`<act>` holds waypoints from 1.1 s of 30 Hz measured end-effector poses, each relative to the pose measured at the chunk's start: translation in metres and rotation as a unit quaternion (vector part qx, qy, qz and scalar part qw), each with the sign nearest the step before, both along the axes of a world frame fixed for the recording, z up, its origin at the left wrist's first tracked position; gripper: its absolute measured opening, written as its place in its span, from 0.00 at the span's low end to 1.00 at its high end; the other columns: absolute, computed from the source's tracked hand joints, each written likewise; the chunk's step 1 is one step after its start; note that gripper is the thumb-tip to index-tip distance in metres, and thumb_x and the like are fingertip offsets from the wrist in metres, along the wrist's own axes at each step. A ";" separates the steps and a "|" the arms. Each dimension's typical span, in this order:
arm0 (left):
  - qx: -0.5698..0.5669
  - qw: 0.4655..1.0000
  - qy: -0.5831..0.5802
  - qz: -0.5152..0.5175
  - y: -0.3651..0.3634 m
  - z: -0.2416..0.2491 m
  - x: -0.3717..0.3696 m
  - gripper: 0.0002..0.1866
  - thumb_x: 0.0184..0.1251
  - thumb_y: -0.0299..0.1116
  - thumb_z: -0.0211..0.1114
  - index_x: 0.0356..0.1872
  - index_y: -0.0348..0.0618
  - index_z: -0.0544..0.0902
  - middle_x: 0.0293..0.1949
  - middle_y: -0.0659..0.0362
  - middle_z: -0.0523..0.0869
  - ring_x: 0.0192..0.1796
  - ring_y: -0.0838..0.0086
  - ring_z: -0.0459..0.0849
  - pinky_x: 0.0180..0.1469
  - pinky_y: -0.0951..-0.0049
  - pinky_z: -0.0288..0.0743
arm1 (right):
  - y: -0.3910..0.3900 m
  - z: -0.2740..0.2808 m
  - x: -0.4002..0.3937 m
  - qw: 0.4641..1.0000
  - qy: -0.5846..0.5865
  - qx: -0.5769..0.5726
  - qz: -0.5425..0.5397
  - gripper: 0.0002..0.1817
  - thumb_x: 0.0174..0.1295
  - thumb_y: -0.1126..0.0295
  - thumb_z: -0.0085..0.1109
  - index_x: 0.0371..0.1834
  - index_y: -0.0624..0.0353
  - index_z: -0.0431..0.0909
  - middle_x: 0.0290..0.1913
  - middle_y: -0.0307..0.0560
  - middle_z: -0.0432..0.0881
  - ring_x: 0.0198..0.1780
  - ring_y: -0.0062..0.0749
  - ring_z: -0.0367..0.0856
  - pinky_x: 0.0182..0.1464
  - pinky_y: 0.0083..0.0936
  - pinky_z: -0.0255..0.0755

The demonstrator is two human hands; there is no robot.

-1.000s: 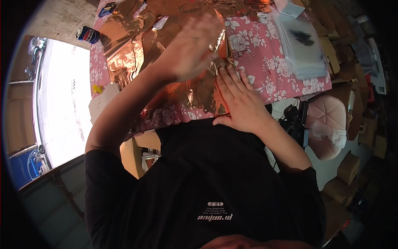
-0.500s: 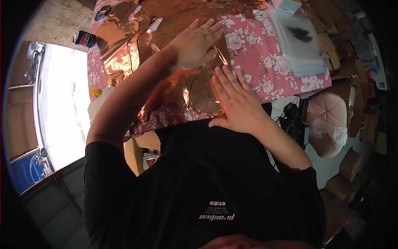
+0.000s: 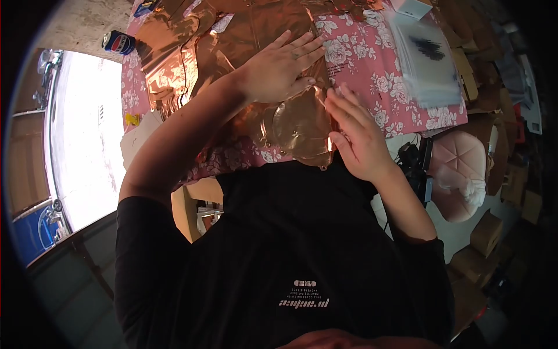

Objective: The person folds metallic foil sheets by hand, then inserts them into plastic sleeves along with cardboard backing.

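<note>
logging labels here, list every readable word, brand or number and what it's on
"practice": upside down on the black shirt
Smaller shirt lines: too small to read surely
Blue can: likely "PEPSI", too blurred to be sure
White box: faint print, unreadable

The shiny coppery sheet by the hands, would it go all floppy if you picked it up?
Probably floppy: the coppery sheet looks creased and wrinkled. It's likely light too, since it seems thin, like foil or film. Its glossy, light-catching surface might make it slippery.
</note>
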State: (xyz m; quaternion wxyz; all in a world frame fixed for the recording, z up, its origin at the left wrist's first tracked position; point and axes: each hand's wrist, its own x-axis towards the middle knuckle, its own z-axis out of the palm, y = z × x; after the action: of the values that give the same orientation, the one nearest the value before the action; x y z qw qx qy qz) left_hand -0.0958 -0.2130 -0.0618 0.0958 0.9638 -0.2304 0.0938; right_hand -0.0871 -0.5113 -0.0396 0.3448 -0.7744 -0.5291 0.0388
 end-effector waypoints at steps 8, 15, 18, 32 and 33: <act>0.041 0.999 0.001 0.013 -0.004 0.019 0.002 0.35 0.84 0.41 0.60 0.87 0.41 0.66 0.89 0.50 0.63 0.92 0.55 0.57 0.90 0.38 0.46 | 0.003 -0.004 -0.012 0.996 -0.056 -0.066 -0.006 0.23 0.71 0.68 0.71 0.69 0.61 0.85 0.78 0.50 0.80 0.84 0.53 0.71 0.87 0.59 0.59; 0.099 0.994 0.015 0.045 0.009 0.011 0.018 0.34 0.83 0.38 0.58 0.87 0.41 0.66 0.89 0.51 0.64 0.91 0.52 0.57 0.90 0.35 0.49 | 0.004 -0.004 -0.013 0.995 -0.068 -0.068 -0.007 0.24 0.71 0.66 0.72 0.69 0.61 0.85 0.78 0.50 0.80 0.83 0.51 0.72 0.87 0.58 0.59; 0.129 0.989 0.021 0.069 0.007 0.014 0.022 0.35 0.86 0.44 0.57 0.86 0.40 0.66 0.89 0.49 0.64 0.91 0.50 0.57 0.89 0.34 0.49 | 0.005 -0.003 -0.013 0.995 -0.070 -0.071 -0.009 0.24 0.71 0.66 0.72 0.69 0.60 0.85 0.78 0.49 0.80 0.83 0.51 0.72 0.87 0.58 0.60; 0.067 0.988 -0.041 0.134 0.003 0.006 0.030 0.32 0.87 0.46 0.56 0.83 0.39 0.71 0.86 0.46 0.69 0.89 0.49 0.61 0.87 0.35 0.55 | 0.005 -0.002 -0.012 0.995 -0.070 -0.070 -0.010 0.25 0.70 0.65 0.72 0.68 0.61 0.85 0.77 0.48 0.80 0.82 0.50 0.72 0.87 0.57 0.60; 0.076 0.981 -0.083 0.160 0.001 0.006 0.029 0.31 0.85 0.42 0.58 0.83 0.40 0.72 0.85 0.46 0.71 0.89 0.50 0.63 0.87 0.37 0.56 | 0.005 -0.002 -0.013 0.995 -0.070 -0.069 -0.011 0.25 0.70 0.65 0.72 0.68 0.61 0.85 0.77 0.49 0.80 0.82 0.50 0.73 0.87 0.57 0.60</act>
State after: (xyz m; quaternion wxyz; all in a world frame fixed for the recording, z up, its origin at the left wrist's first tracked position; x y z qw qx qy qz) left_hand -0.0665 -0.2116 -0.0556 -0.0131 0.9815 -0.0867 0.1702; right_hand -0.0998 -0.5059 -0.0420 0.2529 -0.8028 -0.5396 0.0179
